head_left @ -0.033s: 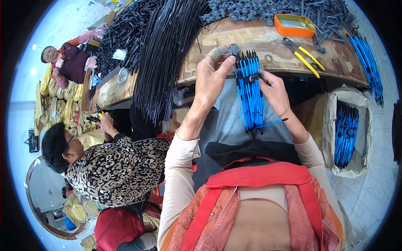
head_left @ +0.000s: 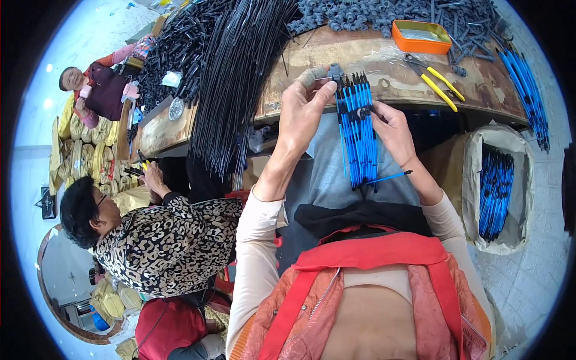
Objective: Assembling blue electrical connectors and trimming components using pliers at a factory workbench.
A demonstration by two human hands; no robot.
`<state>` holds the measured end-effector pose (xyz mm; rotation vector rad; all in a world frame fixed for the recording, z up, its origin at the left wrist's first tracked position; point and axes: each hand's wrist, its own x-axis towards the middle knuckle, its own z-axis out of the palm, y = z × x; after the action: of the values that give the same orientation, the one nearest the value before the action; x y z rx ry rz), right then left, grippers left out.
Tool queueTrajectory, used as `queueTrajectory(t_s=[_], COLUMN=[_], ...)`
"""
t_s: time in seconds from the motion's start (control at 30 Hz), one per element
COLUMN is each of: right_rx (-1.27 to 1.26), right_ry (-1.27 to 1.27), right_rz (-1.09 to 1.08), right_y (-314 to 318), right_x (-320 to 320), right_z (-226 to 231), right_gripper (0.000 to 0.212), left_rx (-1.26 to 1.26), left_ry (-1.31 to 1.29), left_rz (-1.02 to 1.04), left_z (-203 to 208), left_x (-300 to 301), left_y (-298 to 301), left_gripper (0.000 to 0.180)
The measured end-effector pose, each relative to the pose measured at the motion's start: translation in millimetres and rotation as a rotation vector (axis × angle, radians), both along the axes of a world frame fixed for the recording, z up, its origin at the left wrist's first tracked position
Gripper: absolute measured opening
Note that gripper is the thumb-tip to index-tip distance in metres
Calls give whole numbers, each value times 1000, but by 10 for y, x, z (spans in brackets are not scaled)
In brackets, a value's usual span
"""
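Note:
A bundle of thin blue rods point(head_left: 360, 141) with black tips and black bands stands upright over my lap, against the table's near edge. My right hand point(head_left: 394, 129) is closed on its right side, the thumb by a small round dark piece. One blue rod sticks out sideways near the bundle's lower end. At the upper left of the bundle, my left hand point(head_left: 305, 108) is closed in a pinch at a small grey plastic fitting point(head_left: 335, 71). A tan cover wraps a finger of that hand. The pinched fingertips partly hide what lies between them.
On the wooden table point(head_left: 360, 51) lie yellow-handled pliers point(head_left: 441, 87), an orange tin point(head_left: 422, 37), grey fittings point(head_left: 372, 13) and long black rods point(head_left: 231, 90). More blue rods point(head_left: 528, 90) hang over the right edge. A lined bin point(head_left: 522, 228) holds others. A co-worker point(head_left: 168, 240) sits left.

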<state>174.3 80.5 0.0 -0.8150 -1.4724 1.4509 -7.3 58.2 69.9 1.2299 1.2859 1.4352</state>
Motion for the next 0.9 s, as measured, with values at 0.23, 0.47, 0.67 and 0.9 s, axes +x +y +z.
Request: queueTrajectory(t_s=[0.23, 0.47, 0.67, 0.9], right_rx=[40, 41, 43, -113], right_ry=[-48, -41, -42, -116], right_rz=[26, 69, 219, 274], right_y=[-34, -57, -23, -93], right_x=[4, 15, 70, 95], right_z=[91, 138, 291, 250], right_gripper=[26, 26, 32, 32], left_rx=[-2, 26, 3, -81], left_ry=[-3, -55, -125, -312], left_rz=[-27, -83, -258, -342], left_z=[23, 97, 137, 55], left_x=[-54, -86, -229, -237], left_y=[-56, -157, -160, -182], left_gripper=[38, 34, 31, 28])
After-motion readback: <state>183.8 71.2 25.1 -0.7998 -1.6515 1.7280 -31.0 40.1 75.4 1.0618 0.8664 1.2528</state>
